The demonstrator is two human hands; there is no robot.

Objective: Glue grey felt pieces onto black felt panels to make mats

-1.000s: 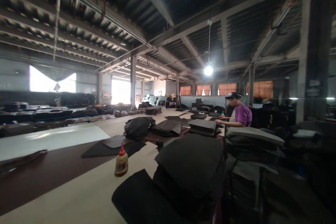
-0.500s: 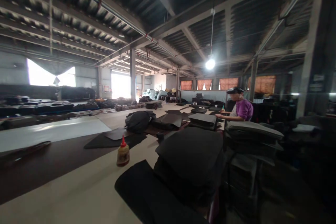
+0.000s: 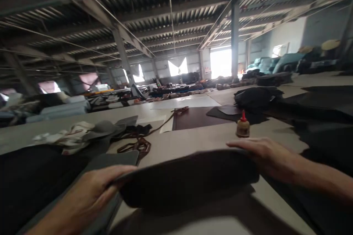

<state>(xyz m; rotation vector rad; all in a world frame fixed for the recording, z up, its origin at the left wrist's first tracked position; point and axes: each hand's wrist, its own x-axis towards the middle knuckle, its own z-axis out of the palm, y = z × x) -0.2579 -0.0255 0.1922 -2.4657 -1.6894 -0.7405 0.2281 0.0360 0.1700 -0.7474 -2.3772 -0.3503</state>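
Note:
A dark, curved sheet is raised above the pale table between my two hands. My left hand grips its left edge, thumb and fingers on either side. At its right end, my right hand holds the upper edge with the fingers stretched along the top. Just beyond my right hand stands a glue bottle with a red nozzle, upright on the table.
Brown straps and crumpled pale cloth lie left of centre. A dark bundle sits beyond the bottle. Dark sheets cover the right side, and a dark red sheet lies further back.
The view has swung left, so the bottle now appears further right. Both hands have come into view with the dark sheet held between them. The person in purple is out of view.

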